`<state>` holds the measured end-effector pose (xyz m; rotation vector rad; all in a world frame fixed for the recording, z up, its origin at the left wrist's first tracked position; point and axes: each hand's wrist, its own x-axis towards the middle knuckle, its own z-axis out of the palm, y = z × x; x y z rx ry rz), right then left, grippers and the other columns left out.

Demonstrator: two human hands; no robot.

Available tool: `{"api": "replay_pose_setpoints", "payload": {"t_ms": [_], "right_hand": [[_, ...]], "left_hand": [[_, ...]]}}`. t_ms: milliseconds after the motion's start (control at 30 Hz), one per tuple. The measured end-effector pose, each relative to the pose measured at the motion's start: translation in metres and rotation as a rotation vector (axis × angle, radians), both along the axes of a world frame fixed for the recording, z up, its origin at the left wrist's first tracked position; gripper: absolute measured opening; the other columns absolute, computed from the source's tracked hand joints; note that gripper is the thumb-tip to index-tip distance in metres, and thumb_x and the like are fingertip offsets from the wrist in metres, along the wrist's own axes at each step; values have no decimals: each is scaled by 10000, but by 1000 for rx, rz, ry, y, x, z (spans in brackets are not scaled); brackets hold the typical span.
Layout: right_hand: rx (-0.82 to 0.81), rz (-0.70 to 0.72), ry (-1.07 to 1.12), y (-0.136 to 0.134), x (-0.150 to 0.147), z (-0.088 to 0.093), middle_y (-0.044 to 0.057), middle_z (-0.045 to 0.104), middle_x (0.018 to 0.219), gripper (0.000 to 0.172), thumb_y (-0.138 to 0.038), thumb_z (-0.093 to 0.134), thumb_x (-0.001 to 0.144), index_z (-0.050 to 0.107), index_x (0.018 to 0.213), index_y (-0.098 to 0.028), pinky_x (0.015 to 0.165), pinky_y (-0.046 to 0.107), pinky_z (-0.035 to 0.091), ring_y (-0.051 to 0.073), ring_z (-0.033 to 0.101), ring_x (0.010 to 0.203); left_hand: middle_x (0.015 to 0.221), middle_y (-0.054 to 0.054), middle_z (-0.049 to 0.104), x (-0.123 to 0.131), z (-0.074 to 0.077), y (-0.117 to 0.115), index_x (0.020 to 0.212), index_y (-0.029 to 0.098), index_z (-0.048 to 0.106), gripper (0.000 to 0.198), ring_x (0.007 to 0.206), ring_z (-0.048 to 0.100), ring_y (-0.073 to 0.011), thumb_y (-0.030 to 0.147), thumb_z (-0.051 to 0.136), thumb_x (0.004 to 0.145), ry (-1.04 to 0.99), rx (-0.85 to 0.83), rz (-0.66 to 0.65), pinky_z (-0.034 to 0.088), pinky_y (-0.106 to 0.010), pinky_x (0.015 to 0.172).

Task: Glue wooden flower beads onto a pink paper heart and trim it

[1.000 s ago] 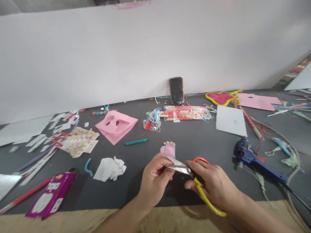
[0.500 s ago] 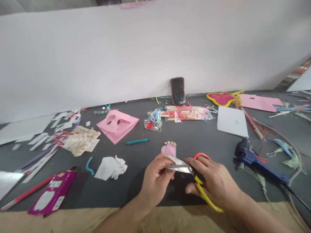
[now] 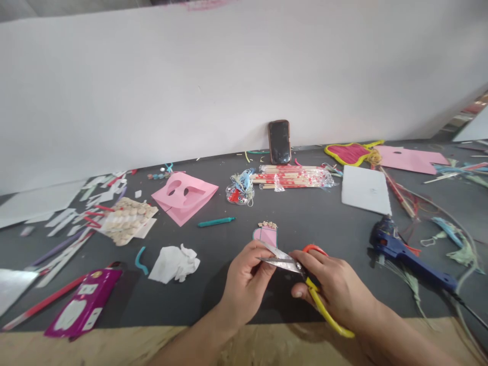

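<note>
My right hand (image 3: 333,279) is closed round the handles of a pair of scissors (image 3: 280,262), one loop red-orange and the other yellow. The blades are slightly apart and point left, against the fingers of my left hand (image 3: 249,274). That hand is pinched shut, and what its fingertips hold is hidden. Just beyond the blades is a small pink paper piece (image 3: 266,235) with a teal outline, its near end covered. I cannot tell whether my left hand holds it. Small beige bits (image 3: 267,224) lie at its far edge.
Left are folded pink paper (image 3: 186,195), a teal pen (image 3: 216,222), crumpled tissue (image 3: 175,263) and a purple packet (image 3: 84,305). A phone (image 3: 279,142) leans on the wall behind wrapped sticks (image 3: 293,178). Right are a white foam square (image 3: 365,189) and a corded blue glue gun (image 3: 414,259).
The scissors' blades have come slightly closer together, and the yellow handle has shifted a little. My left hand stays almost in place.
</note>
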<state>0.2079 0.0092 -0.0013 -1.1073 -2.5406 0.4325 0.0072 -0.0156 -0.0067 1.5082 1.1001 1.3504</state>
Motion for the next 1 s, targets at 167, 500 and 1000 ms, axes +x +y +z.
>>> {"api": "replay_pose_setpoints", "payload": {"t_ms": [167, 500, 1000], "right_hand": [[33, -4, -28, -5, -1, 3, 65, 647, 794, 434, -543, 372, 934, 529, 1116, -181, 545, 299, 468, 222, 642, 653], [87, -24, -36, -3, 0, 3, 69, 668, 784, 425, -547, 376, 933, 539, 1079, -183, 531, 277, 455, 208, 643, 639], [24, -53, -32, 1, -1, 6, 76, 656, 839, 448, -565, 458, 889, 555, 1128, -198, 585, 281, 473, 202, 634, 697]], "left_hand": [[799, -17, 584, 1, 1, -1, 773, 170, 643, 168, 716, 545, -111, 208, 538, 899, -2, -17, 3, 426, -220, 665], [850, -29, 549, 3, 5, -4, 829, 165, 624, 96, 721, 531, -118, 241, 580, 868, -111, -93, -40, 415, -209, 606], [715, 9, 521, 5, -1, -1, 750, 169, 595, 156, 607, 551, -100, 276, 590, 864, -173, -188, 9, 471, -211, 561]]}}
